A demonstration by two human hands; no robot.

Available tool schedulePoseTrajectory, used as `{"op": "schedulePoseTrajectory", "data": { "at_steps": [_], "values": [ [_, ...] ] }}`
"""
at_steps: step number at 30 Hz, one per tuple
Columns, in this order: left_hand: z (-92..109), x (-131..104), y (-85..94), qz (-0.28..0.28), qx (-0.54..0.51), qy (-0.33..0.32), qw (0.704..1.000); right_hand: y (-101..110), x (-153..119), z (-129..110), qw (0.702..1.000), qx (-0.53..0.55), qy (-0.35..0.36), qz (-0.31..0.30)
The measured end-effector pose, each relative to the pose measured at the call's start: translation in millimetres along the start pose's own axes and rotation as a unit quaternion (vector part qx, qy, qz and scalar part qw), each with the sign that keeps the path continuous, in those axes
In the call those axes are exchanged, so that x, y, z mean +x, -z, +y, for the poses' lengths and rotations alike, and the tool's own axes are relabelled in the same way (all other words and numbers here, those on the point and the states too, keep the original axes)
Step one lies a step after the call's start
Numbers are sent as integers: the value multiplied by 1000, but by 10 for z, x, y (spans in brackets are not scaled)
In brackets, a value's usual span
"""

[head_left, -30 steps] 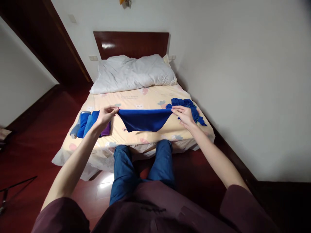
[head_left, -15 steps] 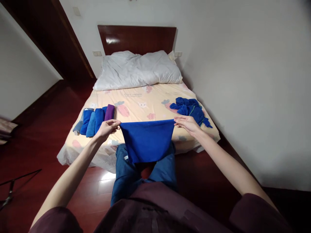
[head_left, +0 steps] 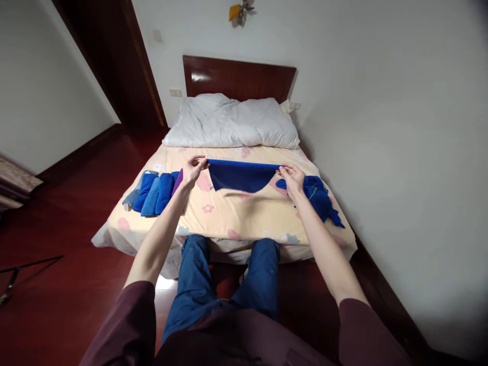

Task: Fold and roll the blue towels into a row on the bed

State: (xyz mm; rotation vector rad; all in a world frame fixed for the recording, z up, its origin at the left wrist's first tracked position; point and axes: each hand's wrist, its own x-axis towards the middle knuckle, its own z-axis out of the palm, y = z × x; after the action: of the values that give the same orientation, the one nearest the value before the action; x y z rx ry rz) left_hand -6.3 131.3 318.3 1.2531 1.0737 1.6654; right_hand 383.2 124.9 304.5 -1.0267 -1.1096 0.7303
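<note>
A blue towel (head_left: 244, 176) is stretched taut in the air over the bed, its lower part swung away from me. My left hand (head_left: 194, 169) pinches its left top corner, and my right hand (head_left: 291, 179) pinches the right one. Behind my left hand lie several rolled towels (head_left: 152, 193) in blue shades, side by side, with a purple roll (head_left: 178, 181) partly hidden by that hand. To the right, a crumpled heap of blue cloths (head_left: 319, 198) is partly covered by my right hand.
The bed (head_left: 213, 221) has a pale yellow sheet with carrot prints. A folded white quilt (head_left: 232, 122) lies before the dark wooden headboard (head_left: 240, 76). A wall stands close on the right. My knees are at the bed's front edge. A thin black stand (head_left: 15, 274) is on the floor at left.
Both hands have moved forward and up over the bed with the towel. Its cloth, hanging over my knees before, now billows away above the sheet. The view has tilted up slightly.
</note>
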Motion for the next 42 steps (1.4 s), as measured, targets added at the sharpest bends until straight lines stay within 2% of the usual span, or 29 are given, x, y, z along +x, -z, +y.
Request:
{"op": "schedulePoseTrajectory", "data": {
  "at_steps": [2, 4, 7, 10, 11, 13, 16, 21, 26, 33, 42],
  "values": [
    [-104, -122, 58, 0, 14, -36, 999, 48, -73, 123, 1000, -6, 23, -2],
    [-353, -351, 171, -4, 46, -37, 998, 101, -252, 339, 999, -30, 18, -13],
    [-931, -834, 403, -18, 109, 30, 993, 164, -702, 821, 996, -79, -35, -31],
    [-1527, -1363, 621, -47, 211, 153, 964, 205, -1259, 1358, 980, -132, -137, -50],
    [-1688, -1520, 677, -50, 227, 173, 957, 219, -1434, 1518, 976, -140, -158, -53],
    [-1937, -1770, 760, -65, 244, 200, 947, 250, -1725, 1781, 969, -150, -186, -59],
    [-2156, -1950, 819, -88, 245, 219, 940, 314, -1965, 2033, 963, -153, -213, -68],
    [-2324, -1972, 852, -98, 231, 234, 939, 416, -2028, 2237, 960, -148, -231, -62],
    [-2306, -2125, 897, -77, 229, 230, 943, 512, -2067, 2299, 963, -138, -222, -71],
    [-2192, -2354, 910, -56, 208, 228, 950, 614, -2134, 2256, 965, -136, -207, -90],
    [-2042, -2498, 989, -42, 333, 197, 921, 622, -2217, 2053, 955, -167, -205, -133]
  ]
}}
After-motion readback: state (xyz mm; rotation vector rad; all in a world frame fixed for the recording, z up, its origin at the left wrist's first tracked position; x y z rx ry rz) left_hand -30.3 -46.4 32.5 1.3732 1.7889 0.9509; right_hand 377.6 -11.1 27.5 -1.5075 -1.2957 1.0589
